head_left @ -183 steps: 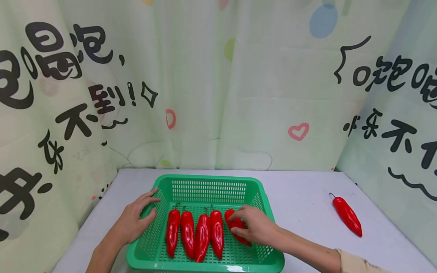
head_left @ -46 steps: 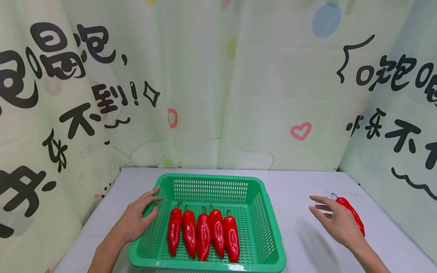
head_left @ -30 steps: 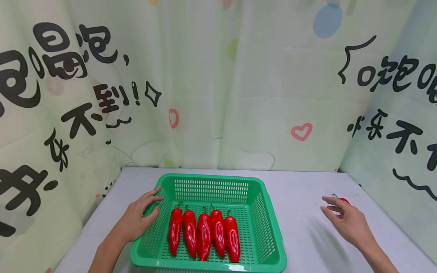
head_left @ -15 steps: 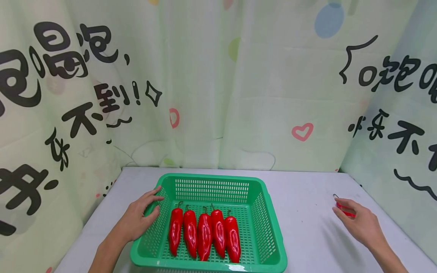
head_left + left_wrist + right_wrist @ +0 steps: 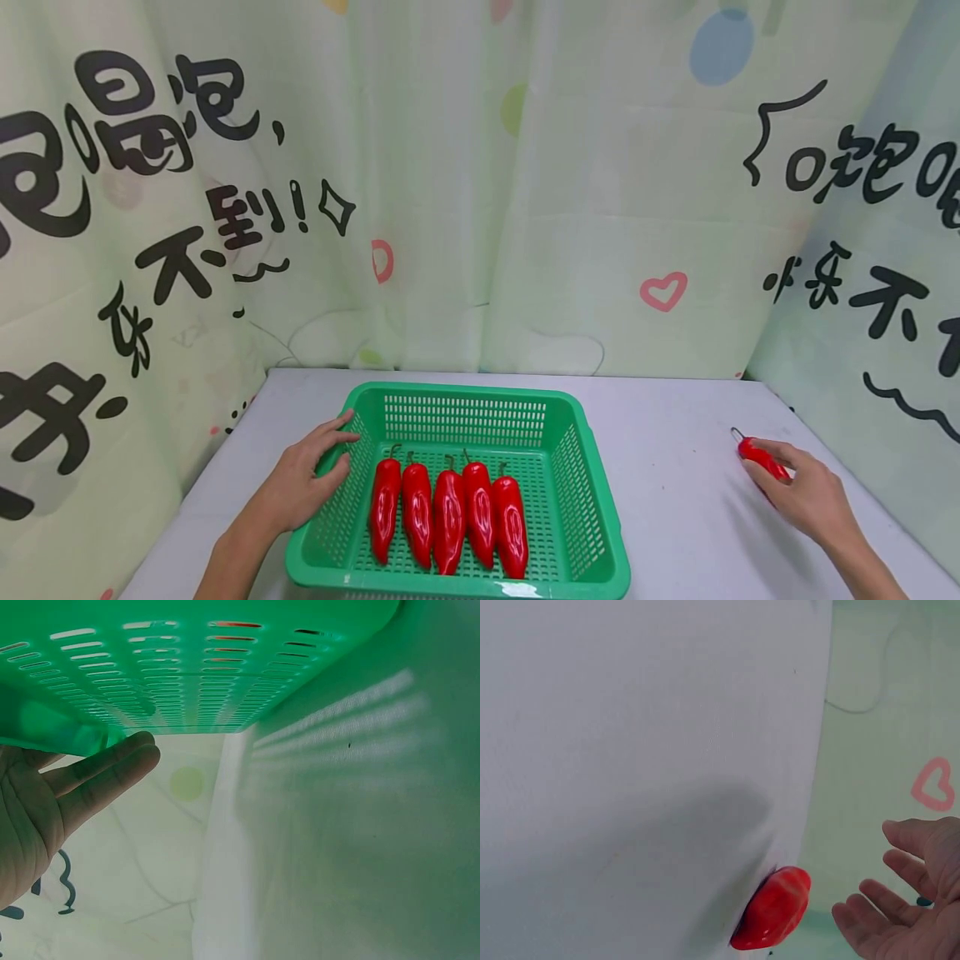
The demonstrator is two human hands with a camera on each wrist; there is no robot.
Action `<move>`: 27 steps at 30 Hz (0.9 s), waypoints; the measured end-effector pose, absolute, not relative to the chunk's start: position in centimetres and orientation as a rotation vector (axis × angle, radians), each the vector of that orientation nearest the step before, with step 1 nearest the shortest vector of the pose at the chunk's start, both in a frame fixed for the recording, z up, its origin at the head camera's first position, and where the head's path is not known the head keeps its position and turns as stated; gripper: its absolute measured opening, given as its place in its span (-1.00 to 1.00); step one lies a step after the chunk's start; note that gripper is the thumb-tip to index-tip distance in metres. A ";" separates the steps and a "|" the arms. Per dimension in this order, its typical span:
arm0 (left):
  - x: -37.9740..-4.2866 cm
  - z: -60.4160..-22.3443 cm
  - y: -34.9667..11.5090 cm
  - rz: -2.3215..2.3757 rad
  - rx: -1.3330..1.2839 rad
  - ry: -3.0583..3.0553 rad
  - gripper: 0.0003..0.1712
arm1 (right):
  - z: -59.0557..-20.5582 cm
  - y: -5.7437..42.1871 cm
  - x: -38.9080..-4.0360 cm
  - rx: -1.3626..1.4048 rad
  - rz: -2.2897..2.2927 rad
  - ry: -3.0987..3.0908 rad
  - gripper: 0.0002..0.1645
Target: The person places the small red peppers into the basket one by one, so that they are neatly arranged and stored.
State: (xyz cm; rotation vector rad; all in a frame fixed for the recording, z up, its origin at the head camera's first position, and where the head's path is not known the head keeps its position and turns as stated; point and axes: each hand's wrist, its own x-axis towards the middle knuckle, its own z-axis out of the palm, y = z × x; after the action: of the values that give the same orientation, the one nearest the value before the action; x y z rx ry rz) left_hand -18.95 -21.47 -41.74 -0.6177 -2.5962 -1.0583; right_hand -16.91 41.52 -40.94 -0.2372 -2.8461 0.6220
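The green plastic basket (image 5: 480, 588) holds several shiny red chili peppers (image 5: 449, 521) lying side by side with their stems away from me. My left hand (image 5: 303, 483) rests at the basket's left rim, thumb and fingers spread. In the left wrist view, two straight fingers of the left hand (image 5: 105, 776) reach along the basket's slotted wall (image 5: 161, 675). One more red chili pepper (image 5: 761, 458) lies on the table at the right. My right hand (image 5: 810, 492) is over it, thumb on its near side; in the right wrist view the fingers look spread, apart from the pepper (image 5: 772, 909).
A white table (image 5: 667, 425) carries everything. A pale green curtain (image 5: 435, 208) with dark lettering stands behind it and along both sides. In the right wrist view, the table edge runs close to the loose pepper.
Earlier my right hand was on the rightmost pepper in the basket, which now lies straighter. The hand has since moved right and come down over the loose pepper. My left hand stays at the rim.
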 end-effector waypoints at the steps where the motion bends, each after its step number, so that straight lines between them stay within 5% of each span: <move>1: -19.0 -41.7 -21.5 -1.058 -0.616 -2.597 -0.67 | -41.0 41.7 -17.0 -0.239 0.618 -2.842 -0.33; 27: -19.0 -41.8 -21.5 -1.060 -0.605 -2.609 -0.66 | -43.1 45.0 -18.5 -0.267 0.637 -2.954 -0.18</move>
State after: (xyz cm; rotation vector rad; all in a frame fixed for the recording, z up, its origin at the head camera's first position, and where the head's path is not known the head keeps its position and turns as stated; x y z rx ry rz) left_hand -19.03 -21.52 -41.85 -0.6049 -2.6090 -1.0603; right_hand -18.47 44.99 -43.07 -0.2670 -2.9541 0.6365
